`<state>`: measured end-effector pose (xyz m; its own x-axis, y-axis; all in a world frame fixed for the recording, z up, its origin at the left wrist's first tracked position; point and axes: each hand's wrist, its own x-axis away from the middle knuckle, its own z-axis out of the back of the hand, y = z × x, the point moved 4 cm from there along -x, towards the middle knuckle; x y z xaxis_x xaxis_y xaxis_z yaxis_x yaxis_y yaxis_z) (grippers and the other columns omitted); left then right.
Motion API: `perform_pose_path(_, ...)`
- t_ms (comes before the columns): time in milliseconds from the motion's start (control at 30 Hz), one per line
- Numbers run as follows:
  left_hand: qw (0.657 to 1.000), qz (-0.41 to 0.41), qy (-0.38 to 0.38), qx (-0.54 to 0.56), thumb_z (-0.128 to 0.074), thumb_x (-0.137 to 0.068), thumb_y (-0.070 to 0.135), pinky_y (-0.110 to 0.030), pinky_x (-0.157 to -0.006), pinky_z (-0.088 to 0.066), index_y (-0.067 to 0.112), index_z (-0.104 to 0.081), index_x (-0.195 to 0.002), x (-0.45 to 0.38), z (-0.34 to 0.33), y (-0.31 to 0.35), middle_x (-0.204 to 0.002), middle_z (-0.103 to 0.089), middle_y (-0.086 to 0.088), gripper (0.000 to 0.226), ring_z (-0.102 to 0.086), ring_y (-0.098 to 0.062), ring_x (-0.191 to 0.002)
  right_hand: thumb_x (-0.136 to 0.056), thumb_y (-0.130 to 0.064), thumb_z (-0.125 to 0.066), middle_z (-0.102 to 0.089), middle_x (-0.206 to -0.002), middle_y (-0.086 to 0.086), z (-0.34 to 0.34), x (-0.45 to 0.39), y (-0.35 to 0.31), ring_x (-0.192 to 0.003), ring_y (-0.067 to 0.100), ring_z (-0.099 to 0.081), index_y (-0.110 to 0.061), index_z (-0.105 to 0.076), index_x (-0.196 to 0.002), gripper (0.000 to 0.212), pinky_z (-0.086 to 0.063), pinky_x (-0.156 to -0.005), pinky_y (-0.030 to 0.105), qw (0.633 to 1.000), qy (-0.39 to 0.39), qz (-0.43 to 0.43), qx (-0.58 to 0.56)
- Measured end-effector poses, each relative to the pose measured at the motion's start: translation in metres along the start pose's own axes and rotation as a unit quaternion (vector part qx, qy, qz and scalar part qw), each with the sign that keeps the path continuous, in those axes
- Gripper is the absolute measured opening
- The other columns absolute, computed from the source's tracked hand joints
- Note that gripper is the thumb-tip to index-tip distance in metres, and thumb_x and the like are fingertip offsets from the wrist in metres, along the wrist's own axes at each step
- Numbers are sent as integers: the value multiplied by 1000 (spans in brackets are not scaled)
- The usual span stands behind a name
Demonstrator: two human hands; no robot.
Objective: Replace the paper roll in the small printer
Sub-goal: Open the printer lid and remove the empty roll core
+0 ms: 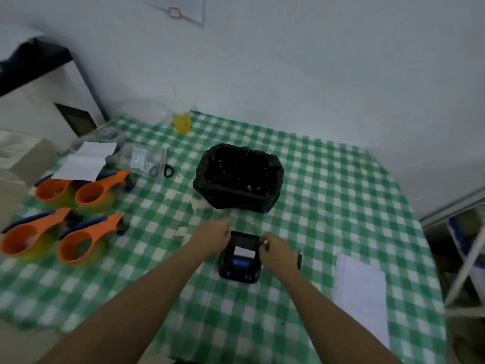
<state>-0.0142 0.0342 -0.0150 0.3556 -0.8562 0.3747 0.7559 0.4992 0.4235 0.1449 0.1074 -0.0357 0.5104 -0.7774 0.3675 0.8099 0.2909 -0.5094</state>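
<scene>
— Where were your hands?
— My left hand (213, 233), loosely curled, touched the small printer's (240, 258) left side; the printer sat on the checked table (328, 179), white paper (244, 251) showing.
— And the right?
— My right hand (275, 249) pinched its right edge.

A pale wall (315, 61) is rising behind the table (328, 179), which is wearing a green-and-white checked cloth. A paper sheet (181, 6) is hanging on the wall. White shelving (467, 248) is standing off the table's right edge under dim light.
</scene>
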Motion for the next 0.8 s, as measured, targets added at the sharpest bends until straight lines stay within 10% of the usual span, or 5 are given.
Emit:
perform_pose_path(567,996,60,-39,56,-44,-93,21,-40,-86,-43,3,-44,-117,27,-61,-25,-118,-54,-20,30,-51,-34,-107,-89,-27,-57,-65,-83,10,-39,-10,47,-76,26,-62,-13,-53,-80,18,-47,-63,32,972,-14,-138,-192)
perform_pose_path(800,992,81,-37,90,-44,-93,23,-40,-89,-42,5,-42,-122,23,-64,-27,-123,-51,-20,34,-50,-34,-111,-80,-1,-64,-59,-65,14,-26,-28,53,-47,15,-55,-4,-57,-62,19,-43,-35,14,942,-100,-212,-239)
